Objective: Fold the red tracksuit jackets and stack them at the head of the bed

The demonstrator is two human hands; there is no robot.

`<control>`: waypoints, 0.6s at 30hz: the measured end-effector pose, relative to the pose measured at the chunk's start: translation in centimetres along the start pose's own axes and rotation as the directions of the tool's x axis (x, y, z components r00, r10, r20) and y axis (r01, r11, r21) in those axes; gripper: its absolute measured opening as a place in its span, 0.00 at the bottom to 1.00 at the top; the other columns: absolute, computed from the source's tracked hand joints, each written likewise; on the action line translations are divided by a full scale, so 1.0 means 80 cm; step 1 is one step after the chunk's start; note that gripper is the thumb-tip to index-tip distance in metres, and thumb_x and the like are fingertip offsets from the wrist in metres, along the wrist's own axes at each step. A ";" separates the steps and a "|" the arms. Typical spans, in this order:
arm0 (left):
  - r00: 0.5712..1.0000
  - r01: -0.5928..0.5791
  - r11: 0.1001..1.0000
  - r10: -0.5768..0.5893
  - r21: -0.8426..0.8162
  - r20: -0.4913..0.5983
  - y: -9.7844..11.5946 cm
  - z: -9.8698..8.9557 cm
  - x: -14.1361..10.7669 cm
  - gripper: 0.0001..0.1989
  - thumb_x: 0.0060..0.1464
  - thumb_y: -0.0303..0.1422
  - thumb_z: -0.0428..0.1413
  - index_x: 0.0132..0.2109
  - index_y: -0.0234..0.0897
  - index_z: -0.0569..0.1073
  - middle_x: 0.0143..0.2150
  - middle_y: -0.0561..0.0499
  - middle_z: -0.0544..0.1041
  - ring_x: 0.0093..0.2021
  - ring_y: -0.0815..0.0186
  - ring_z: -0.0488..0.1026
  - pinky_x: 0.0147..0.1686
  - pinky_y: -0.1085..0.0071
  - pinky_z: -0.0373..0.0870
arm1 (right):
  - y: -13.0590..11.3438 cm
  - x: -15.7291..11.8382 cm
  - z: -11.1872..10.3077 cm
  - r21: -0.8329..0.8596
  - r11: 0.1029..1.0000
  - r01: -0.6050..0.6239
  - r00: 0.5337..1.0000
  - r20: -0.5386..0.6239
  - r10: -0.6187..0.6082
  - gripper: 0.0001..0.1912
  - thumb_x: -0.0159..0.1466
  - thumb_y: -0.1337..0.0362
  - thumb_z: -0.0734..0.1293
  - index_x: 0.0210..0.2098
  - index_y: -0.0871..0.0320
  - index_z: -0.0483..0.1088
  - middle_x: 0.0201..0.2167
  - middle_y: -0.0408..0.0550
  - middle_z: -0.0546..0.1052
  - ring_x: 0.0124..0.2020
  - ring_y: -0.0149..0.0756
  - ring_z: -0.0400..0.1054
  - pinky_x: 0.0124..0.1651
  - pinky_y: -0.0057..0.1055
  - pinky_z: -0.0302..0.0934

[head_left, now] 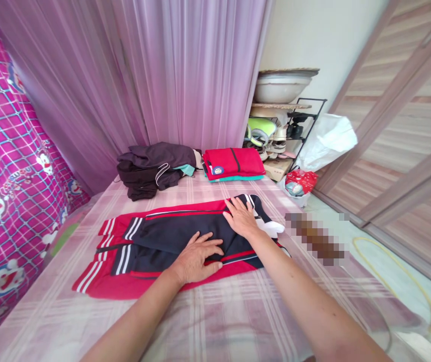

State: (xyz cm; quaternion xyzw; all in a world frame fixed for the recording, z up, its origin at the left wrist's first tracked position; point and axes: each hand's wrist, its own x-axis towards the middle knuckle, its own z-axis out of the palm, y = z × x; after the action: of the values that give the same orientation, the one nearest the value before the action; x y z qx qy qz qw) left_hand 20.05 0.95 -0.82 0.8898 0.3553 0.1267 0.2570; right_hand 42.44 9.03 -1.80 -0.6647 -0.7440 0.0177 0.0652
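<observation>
A red and navy jacket (177,231) lies face up across the bed, its body to the left and its collar end to the right. Both navy sleeves, with white-striped cuffs, are laid lengthwise over the red part. My left hand (198,257) rests flat on the navy cloth near the middle, fingers spread. Farther right, my right hand (241,217) presses flat near the striped collar, its fingers also apart. A white piece of cloth (271,229) sticks out at the jacket's right end. Neither hand grips anything.
On the plaid bedsheet (215,322), a dark heap of clothes (158,168) and a folded red garment (234,163) lie toward the purple curtain (196,70). A shoe rack (309,125) with basins stands beyond the bed's right corner. A wardrobe (400,115) is at the right.
</observation>
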 end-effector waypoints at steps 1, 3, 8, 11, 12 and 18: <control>1.000 -0.003 1.000 0.003 -0.008 -0.008 -0.001 0.001 0.000 0.15 0.57 0.42 0.56 0.51 0.49 0.76 0.65 0.52 0.70 0.70 0.52 0.55 0.68 0.42 0.41 | 0.001 0.000 0.002 0.001 1.000 -0.025 0.999 0.027 0.025 0.31 0.72 0.51 0.49 0.71 0.54 0.52 0.73 0.51 0.51 0.73 0.43 0.40 0.71 0.51 0.32; 1.000 -0.004 1.000 0.003 -0.023 -0.015 -0.001 0.001 0.000 0.15 0.57 0.42 0.56 0.51 0.49 0.76 0.65 0.51 0.70 0.70 0.53 0.56 0.68 0.42 0.41 | 0.002 0.002 0.005 0.001 0.998 -0.056 0.993 0.100 0.055 0.31 0.72 0.51 0.49 0.70 0.55 0.52 0.73 0.52 0.51 0.73 0.44 0.41 0.70 0.52 0.34; 1.000 0.010 0.998 -0.011 -0.063 -0.018 0.001 -0.003 0.000 0.15 0.57 0.42 0.57 0.50 0.49 0.77 0.64 0.51 0.71 0.70 0.53 0.56 0.68 0.42 0.41 | -0.014 0.004 -0.005 -0.006 0.999 -0.033 0.999 0.003 0.033 0.31 0.71 0.54 0.52 0.71 0.57 0.52 0.72 0.54 0.53 0.72 0.45 0.45 0.70 0.52 0.35; 1.000 0.011 0.995 -0.014 -0.100 -0.025 -0.001 -0.001 0.000 0.14 0.57 0.43 0.57 0.50 0.49 0.78 0.63 0.51 0.72 0.70 0.53 0.57 0.68 0.41 0.40 | -0.028 0.002 -0.007 0.021 0.997 0.072 0.996 -0.048 -0.071 0.30 0.72 0.55 0.50 0.71 0.54 0.52 0.72 0.51 0.53 0.72 0.42 0.43 0.70 0.48 0.36; 0.999 0.017 0.993 -0.021 -0.119 -0.029 -0.003 0.001 0.000 0.14 0.58 0.43 0.56 0.50 0.49 0.78 0.63 0.51 0.73 0.70 0.53 0.57 0.68 0.41 0.40 | -0.030 0.000 -0.005 0.031 0.995 0.097 0.995 -0.011 -0.097 0.29 0.72 0.54 0.49 0.70 0.53 0.52 0.72 0.50 0.52 0.72 0.41 0.43 0.70 0.48 0.37; 0.983 0.009 0.973 -0.051 -0.230 -0.176 -0.022 -0.013 0.008 0.19 0.63 0.45 0.48 0.53 0.44 0.76 0.59 0.48 0.76 0.62 0.61 0.69 0.65 0.57 0.58 | -0.028 -0.005 0.009 0.043 0.997 0.064 0.990 0.120 -0.068 0.31 0.72 0.50 0.48 0.71 0.54 0.52 0.72 0.49 0.52 0.72 0.39 0.42 0.71 0.46 0.36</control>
State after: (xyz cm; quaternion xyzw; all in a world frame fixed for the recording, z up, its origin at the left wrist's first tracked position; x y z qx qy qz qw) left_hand 19.11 2.86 -0.92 0.8336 0.3736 0.2433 0.3261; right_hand 40.18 8.45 -2.30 -0.6360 -0.7677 0.0704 0.0334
